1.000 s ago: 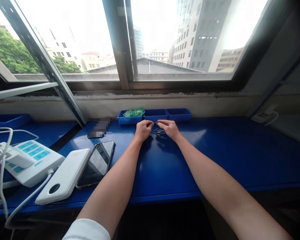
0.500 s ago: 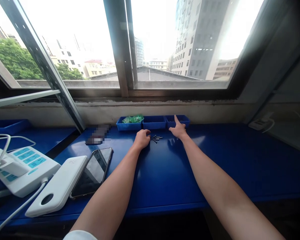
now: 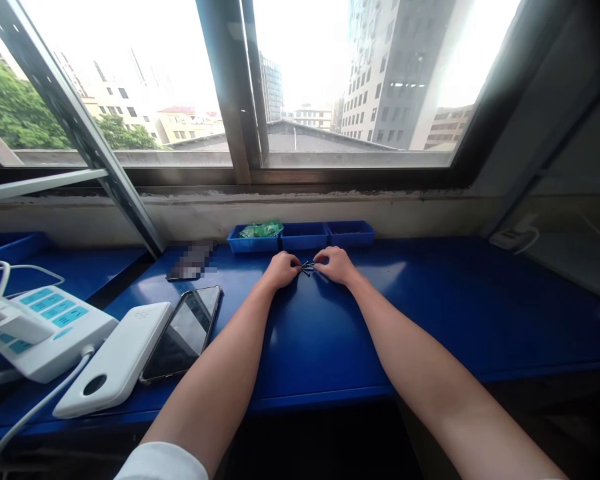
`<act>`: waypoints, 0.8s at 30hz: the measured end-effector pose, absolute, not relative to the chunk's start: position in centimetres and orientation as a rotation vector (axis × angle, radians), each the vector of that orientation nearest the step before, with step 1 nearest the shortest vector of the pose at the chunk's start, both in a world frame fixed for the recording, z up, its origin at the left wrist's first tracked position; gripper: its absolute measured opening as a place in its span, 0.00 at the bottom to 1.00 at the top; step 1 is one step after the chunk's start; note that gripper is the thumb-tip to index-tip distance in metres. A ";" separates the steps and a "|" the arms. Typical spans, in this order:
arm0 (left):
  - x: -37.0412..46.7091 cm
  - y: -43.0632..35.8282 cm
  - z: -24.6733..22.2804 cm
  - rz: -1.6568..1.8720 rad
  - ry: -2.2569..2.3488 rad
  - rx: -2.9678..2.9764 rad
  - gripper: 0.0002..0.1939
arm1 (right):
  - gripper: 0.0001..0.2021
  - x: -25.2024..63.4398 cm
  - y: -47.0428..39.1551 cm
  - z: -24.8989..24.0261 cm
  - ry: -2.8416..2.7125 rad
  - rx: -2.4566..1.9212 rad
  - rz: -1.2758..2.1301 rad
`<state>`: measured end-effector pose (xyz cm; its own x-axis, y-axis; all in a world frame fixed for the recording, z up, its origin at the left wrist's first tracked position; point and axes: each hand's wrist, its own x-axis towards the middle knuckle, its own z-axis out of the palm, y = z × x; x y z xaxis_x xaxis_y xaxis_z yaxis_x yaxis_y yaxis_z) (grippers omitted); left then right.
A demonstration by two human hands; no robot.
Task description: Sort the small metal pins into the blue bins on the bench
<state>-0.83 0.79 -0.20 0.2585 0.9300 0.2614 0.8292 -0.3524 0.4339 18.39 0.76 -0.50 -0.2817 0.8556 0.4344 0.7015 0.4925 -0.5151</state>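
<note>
On the blue desk lies a small loose pile of dark, thin screws (image 3: 307, 268), perhaps nails at this size. At the left end of the pile is my left hand (image 3: 281, 271), its fingers curled and tips closed together; what they hold is hidden. From the other side my right hand (image 3: 335, 265) reaches in, thumb and index finger pinched at the screws' right ends. Just behind the hands stand three blue bins in a row: the left bin (image 3: 255, 245) has green plastic packets (image 3: 261, 230), then come the middle bin (image 3: 304, 241) and the right bin (image 3: 351, 239), which holds small dark pieces.
To the left lie a smartphone (image 3: 185, 333), a white power bank (image 3: 113, 363) and a power strip (image 3: 55, 320) with white cables. A blurred dark item (image 3: 193, 260) sits farther back. A metal shelf post (image 3: 85, 127) slants down to the desk at the left. Behind is the window.
My right hand has moved left and nearer, from the front of the right bin to the screws, its pointing finger now bent into a pinch. My left hand has stayed at the pile.
</note>
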 end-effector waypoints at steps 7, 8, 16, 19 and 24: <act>-0.5 1.1 -0.9 0.614 1.698 2.356 0.08 | 0.05 17.4 0.9 -1.1 -2.215 -1.290 0.255; -0.4 1.2 -1.0 0.610 1.705 2.368 0.09 | 0.05 17.3 0.8 -1.1 -2.218 -1.281 0.254; 0.1 1.0 -0.6 0.949 1.675 2.290 0.09 | 0.05 17.0 0.8 -0.9 -2.038 -1.137 0.307; 0.4 0.6 -0.3 1.082 1.557 2.270 0.08 | 0.08 17.2 1.0 -1.0 -1.930 -1.199 0.364; 0.6 0.2 -0.3 1.226 1.413 2.246 0.06 | 0.16 17.3 1.1 -1.1 -1.818 -1.311 0.421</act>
<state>0.60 0.20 -0.29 0.1902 0.8251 0.5321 0.6432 -0.5142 0.5674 17.27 1.15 -1.05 -0.1053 0.8969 0.4295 0.6170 0.3977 -0.6791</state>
